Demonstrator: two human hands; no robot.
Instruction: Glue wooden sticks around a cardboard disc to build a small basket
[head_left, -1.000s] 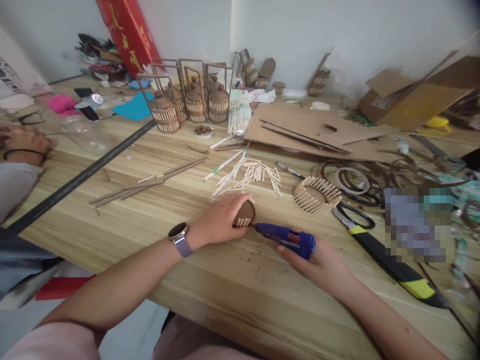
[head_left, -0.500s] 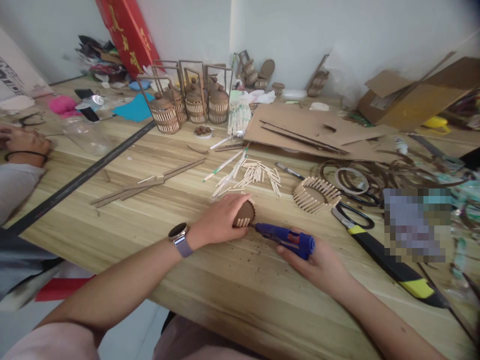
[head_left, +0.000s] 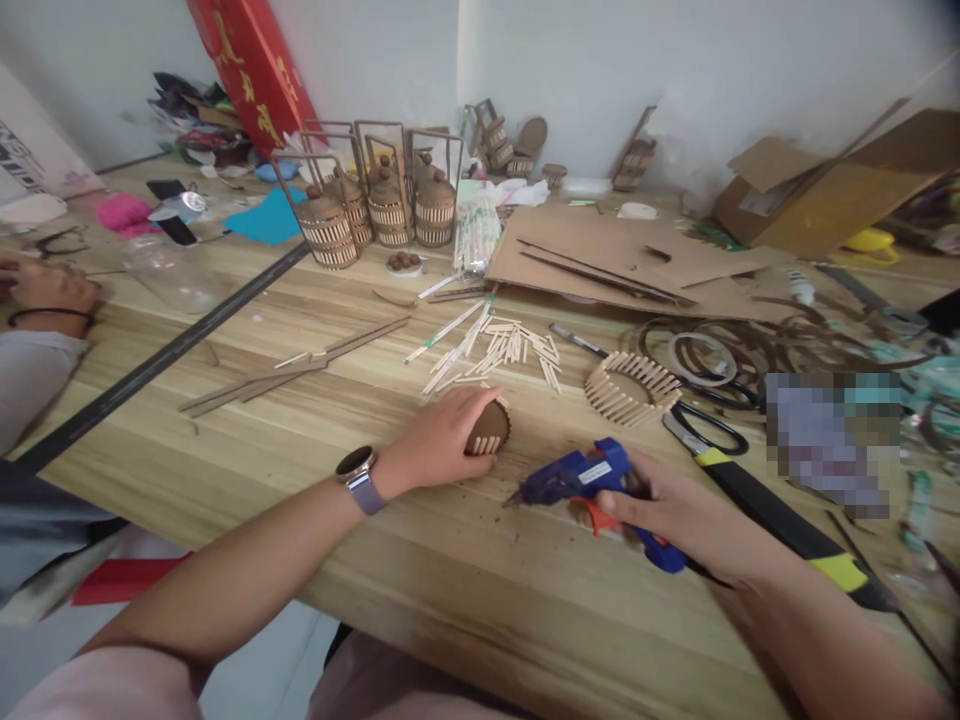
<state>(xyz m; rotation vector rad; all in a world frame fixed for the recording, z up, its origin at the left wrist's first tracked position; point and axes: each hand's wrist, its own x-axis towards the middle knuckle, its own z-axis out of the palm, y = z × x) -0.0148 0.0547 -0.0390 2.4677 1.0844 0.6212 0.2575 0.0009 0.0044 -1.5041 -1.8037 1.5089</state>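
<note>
Blue glue gun (head_left: 566, 480) is gripped over table (head_left: 450, 565) by right hand (head_left: 667, 505), fingers wrapped round it, tip apart from brown disc (head_left: 487, 428). Disc is held by left hand (head_left: 441, 438), fingers curled round it. Loose sticks (head_left: 514, 345) are spread just behind. Farther back: little baskets (head_left: 391, 215).

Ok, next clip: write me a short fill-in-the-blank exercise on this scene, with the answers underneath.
1. The right hand holds a glue gun whose body is coloured ____.
2. The left hand grips a round brown base bearing short pale ____.
3. The watch is worn on the ____ wrist.

Missing words: blue; sticks; left.
</note>
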